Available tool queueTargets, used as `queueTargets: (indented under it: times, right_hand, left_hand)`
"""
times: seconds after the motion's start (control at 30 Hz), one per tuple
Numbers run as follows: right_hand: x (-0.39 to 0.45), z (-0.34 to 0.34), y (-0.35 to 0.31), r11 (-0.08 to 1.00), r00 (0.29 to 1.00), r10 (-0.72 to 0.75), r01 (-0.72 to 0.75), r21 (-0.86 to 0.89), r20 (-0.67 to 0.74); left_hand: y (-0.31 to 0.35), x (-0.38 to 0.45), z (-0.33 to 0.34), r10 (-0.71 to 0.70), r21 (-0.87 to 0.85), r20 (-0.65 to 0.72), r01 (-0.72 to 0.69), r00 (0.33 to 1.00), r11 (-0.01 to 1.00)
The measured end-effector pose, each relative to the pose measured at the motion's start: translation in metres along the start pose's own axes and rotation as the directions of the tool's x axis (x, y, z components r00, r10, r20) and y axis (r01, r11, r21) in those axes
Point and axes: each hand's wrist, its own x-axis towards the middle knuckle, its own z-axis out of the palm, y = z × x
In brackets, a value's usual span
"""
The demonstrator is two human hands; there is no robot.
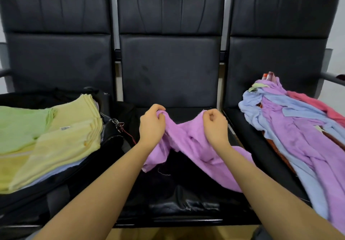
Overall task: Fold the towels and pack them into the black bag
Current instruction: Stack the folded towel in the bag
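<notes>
A crumpled purple towel (188, 146) hangs over the middle black seat (168, 193). My left hand (152, 125) grips its upper left edge with curled fingers. My right hand (214, 125) pinches the upper right edge, about a hand's width away. The towel sags between the two hands and trails down to the right. On the left seat lies the open black bag (93, 168), holding folded yellow towels (71, 137) and green towels (20, 127) in stacks.
A heap of unfolded purple, light blue and red towels (295, 131) covers the right seat. A key ring with a red cord (119, 124) hangs at the bag's right edge. Three black chair backs (168, 62) stand behind. A metal armrest (332, 77) is at the far right.
</notes>
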Motion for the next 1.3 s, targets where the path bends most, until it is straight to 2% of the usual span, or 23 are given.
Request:
queueTargets:
  times: [0.2, 0.37, 0.47, 0.63, 0.8, 0.87, 0.97, 1.03, 1.1, 1.17, 1.23, 1.3]
  right_hand:
    - [0.031, -0.018, -0.058, 0.993, 0.989, -0.012, 0.029, 0.114, -0.146]
    - [0.046, -0.027, -0.103, 0.990, 0.966, -0.049, 0.081, 0.116, -0.255]
    - [0.056, -0.033, -0.127, 0.989, 0.944, -0.077, 0.112, 0.093, -0.320]
    - [0.069, -0.045, -0.159, 0.989, 0.933, -0.080, 0.117, 0.087, -0.351]
    - [0.074, -0.055, -0.173, 0.990, 0.945, -0.050, 0.089, 0.109, -0.323]
    - [0.073, -0.061, -0.172, 0.993, 0.945, -0.117, 0.122, -0.002, -0.306]
    - [0.071, -0.072, -0.168, 0.939, 0.935, -0.262, 0.189, -0.287, -0.241]
    - [0.071, -0.075, -0.165, 0.910, 0.940, -0.263, 0.166, -0.380, -0.219]
    - [0.076, -0.074, -0.163, 0.942, 0.952, -0.162, 0.071, -0.329, -0.258]
    - [0.082, -0.075, -0.162, 0.985, 0.948, -0.025, -0.031, -0.170, -0.319]
    - [0.086, -0.078, -0.159, 0.999, 0.933, 0.019, -0.033, -0.033, -0.359]
    - [0.085, -0.083, -0.156, 0.999, 0.916, 0.002, 0.013, 0.033, -0.402]
  left_hand:
    - [0.046, 0.035, -0.033, -0.030, -0.174, -0.123, 0.008, 0.992, 0.985]
    - [0.082, 0.058, -0.062, -0.039, -0.202, -0.213, -0.005, 0.976, 0.979]
    - [0.098, 0.073, -0.078, 0.009, -0.178, -0.239, -0.053, 0.971, 0.983]
    - [0.112, 0.092, -0.097, 0.249, 0.039, -0.199, -0.246, 0.948, 0.968]
    - [0.118, 0.104, -0.105, 0.284, 0.139, -0.259, -0.255, 0.923, 0.957]
    - [0.118, 0.106, -0.107, 0.318, 0.233, -0.240, -0.263, 0.917, 0.936]
    - [0.117, 0.107, -0.109, 0.339, 0.443, -0.139, -0.248, 0.931, 0.862]
    - [0.119, 0.108, -0.110, 0.309, 0.500, -0.140, -0.202, 0.941, 0.842]
    - [0.121, 0.107, -0.111, 0.262, 0.476, -0.170, -0.154, 0.950, 0.866]
    - [0.122, 0.108, -0.111, 0.163, 0.338, -0.211, -0.084, 0.964, 0.938]
    - [0.123, 0.109, -0.113, 0.054, 0.182, -0.275, -0.003, 0.960, 0.983]
    - [0.123, 0.110, -0.115, 0.067, 0.228, -0.310, 0.007, 0.948, 0.974]
